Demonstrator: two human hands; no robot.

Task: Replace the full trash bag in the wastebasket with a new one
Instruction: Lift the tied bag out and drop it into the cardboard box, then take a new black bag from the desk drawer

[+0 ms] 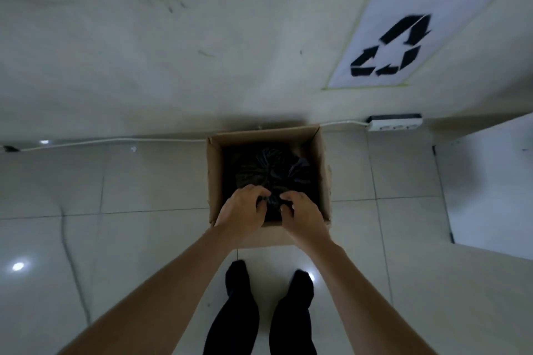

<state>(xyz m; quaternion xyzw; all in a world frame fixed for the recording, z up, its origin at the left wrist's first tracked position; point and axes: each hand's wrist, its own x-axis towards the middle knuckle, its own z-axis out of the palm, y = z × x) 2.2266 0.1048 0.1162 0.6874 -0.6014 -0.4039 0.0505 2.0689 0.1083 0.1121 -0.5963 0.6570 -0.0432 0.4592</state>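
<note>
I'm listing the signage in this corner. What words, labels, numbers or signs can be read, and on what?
No words or numbers are readable.
Recycling symbol, three black arrows: on the white paper sheet taped to the wall.
Cardboard box: no print shows.
Power strip: any marking too small to read.

Arms extended; left hand [241, 209], right hand [304, 215] close together, fingers [257, 191] pinching trash bag [271, 168].

A pale tiled floor [144, 181] bears an open cardboard box [215, 181] against the wall [173, 52].
</note>
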